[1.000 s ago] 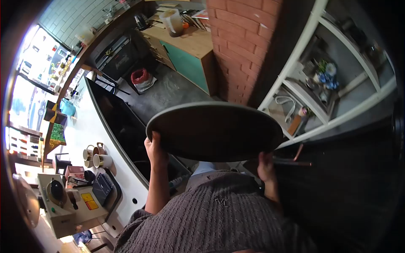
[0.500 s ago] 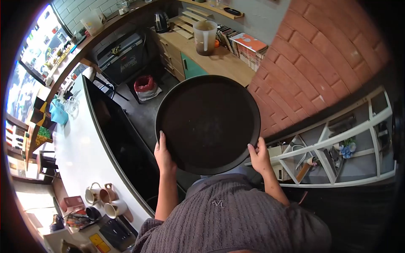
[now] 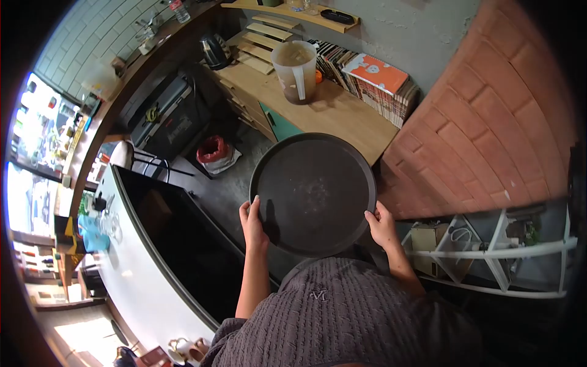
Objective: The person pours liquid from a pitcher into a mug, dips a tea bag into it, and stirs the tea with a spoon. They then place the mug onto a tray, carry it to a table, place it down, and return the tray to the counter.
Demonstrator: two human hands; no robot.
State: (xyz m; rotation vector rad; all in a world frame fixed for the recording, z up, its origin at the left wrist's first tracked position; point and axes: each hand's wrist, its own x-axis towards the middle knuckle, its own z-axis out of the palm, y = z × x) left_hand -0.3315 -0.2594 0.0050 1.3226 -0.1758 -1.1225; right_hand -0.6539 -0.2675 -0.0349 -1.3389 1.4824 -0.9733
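A large round dark tray (image 3: 313, 192) is held in front of my body, its flat inner face turned up toward the camera. My left hand (image 3: 252, 225) grips its left rim, thumb over the edge. On the opposite side my right hand (image 3: 382, 225) is closed on the right rim. Faint pale marks show near the middle of the tray. The fingers under the tray are hidden.
Ahead stands a wooden cabinet (image 3: 342, 119) bearing a plastic pitcher (image 3: 295, 73), a black kettle (image 3: 215, 51) and magazines (image 3: 379, 79). A white counter (image 3: 131, 269) runs along the left. A lined bin (image 3: 215, 154) sits on the floor. Right are a brick wall (image 3: 483, 122) and white shelving (image 3: 489, 251).
The tray has swung from nearly edge-on to face-up, still in both hands. The view has shifted toward the cabinet, and the mugs on the counter now lie at the bottom edge.
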